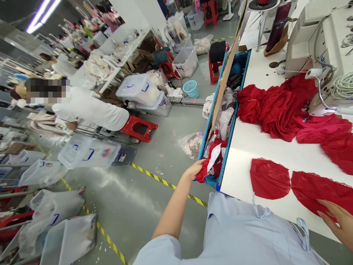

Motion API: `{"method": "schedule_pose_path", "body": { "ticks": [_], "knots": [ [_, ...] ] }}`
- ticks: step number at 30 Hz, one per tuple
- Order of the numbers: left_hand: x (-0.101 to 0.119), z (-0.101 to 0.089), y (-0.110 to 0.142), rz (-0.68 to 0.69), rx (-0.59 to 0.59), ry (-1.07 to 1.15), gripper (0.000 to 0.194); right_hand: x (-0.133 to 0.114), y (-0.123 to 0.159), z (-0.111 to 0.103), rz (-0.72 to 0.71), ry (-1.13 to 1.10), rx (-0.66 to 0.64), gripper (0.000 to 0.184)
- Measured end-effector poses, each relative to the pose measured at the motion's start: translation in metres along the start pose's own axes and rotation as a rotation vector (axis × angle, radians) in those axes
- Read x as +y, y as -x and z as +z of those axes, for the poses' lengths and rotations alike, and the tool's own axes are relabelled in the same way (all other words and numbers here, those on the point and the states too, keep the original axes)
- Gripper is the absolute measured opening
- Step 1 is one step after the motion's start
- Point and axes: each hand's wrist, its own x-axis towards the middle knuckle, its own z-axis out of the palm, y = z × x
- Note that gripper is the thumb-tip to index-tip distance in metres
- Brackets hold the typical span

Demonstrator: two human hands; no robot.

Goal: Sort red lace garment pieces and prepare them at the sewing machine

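Note:
At the near end of a blue-framed bin, my left hand is closed on a red and white fabric bundle; some of its fingers are hidden by the cloth. My right hand lies with fingers stretched out over the near edge of a red lace-edged fabric piece on the white table. Just left of that piece, a smaller rounded red fabric piece lies flat. Farther back on the tabletop is a gathered heap of red lace fabric.
The blue-framed bin, holding plastic bags and cloth, runs along the left side of the white table. A sewing machine stands at the back right. Left of the aisle, a person in white sits on a red stool near clear storage boxes.

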Motion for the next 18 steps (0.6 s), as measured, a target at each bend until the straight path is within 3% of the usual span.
{"method": "schedule_pose_path", "body": {
  "ticks": [7,11,15,18],
  "knots": [
    [-0.006,0.011,0.026,0.042,-0.095,0.235,0.059,-0.009,-0.005,-0.016,-0.006,-0.009,-0.062,0.041],
    [-0.007,0.017,0.029,0.122,-0.067,0.325,0.069,-0.011,-0.006,-0.019,0.004,-0.009,-0.072,0.045],
    [-0.002,0.015,0.03,0.149,-0.122,0.319,0.065,-0.01,-0.005,-0.019,0.014,0.0,-0.089,0.044],
    [0.0,0.011,0.022,0.124,-0.179,0.323,0.049,-0.009,-0.006,-0.02,0.029,-0.007,-0.086,0.044]
  ]
}}
